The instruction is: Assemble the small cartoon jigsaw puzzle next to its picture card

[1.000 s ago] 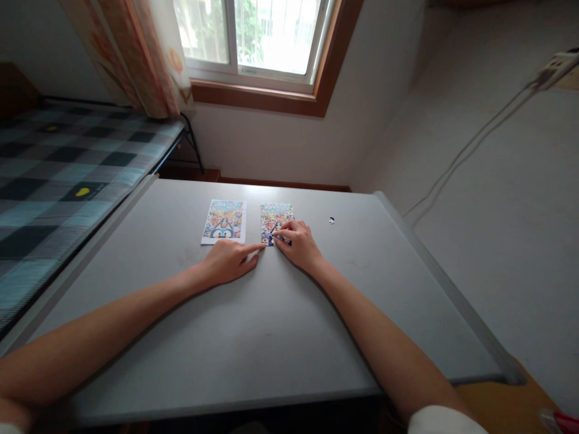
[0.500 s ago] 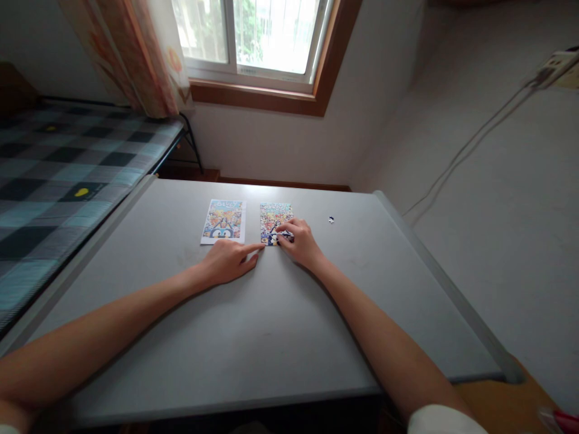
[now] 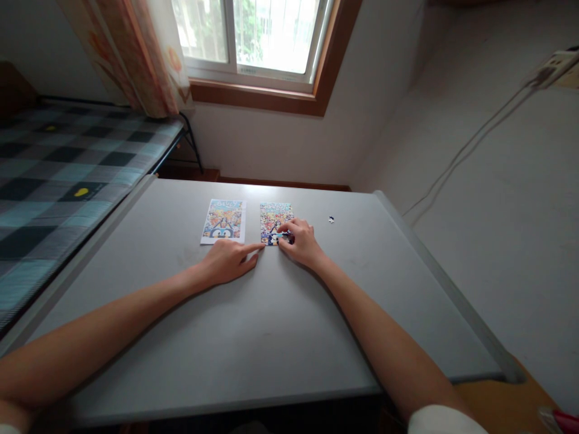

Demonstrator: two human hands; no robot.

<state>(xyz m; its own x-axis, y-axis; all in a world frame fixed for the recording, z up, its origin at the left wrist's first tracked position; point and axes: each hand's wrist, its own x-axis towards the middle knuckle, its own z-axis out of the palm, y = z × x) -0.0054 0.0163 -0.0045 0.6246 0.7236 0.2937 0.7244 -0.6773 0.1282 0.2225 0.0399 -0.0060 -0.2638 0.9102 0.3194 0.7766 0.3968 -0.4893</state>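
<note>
A small jigsaw puzzle (image 3: 270,218) with a crowded cartoon picture lies toward the far side of the table. My left hand (image 3: 226,259) rests to its lower left, index finger stretched out and its tip at the puzzle's near left corner. The thumb is apart below it. Over the near right part of the puzzle, my right hand (image 3: 300,241) bends its thumb and index finger in a pinch. Anything between those fingertips is too small to make out. A printed reference picture (image 3: 224,220) with a white border lies left of the puzzle. Loose puzzle pieces (image 3: 332,220) lie to the right.
The grey table (image 3: 253,343) has raised side edges. A bed with a checked cover (image 3: 90,154) stands at the left, beside a curtain (image 3: 140,60). Beyond the table is a window (image 3: 271,36). A cable (image 3: 465,150) hangs along the right wall.
My right hand has shifted slightly to the right over the puzzle, its fingers still bent. The left hand, the printed picture and the loose pieces have not moved.
</note>
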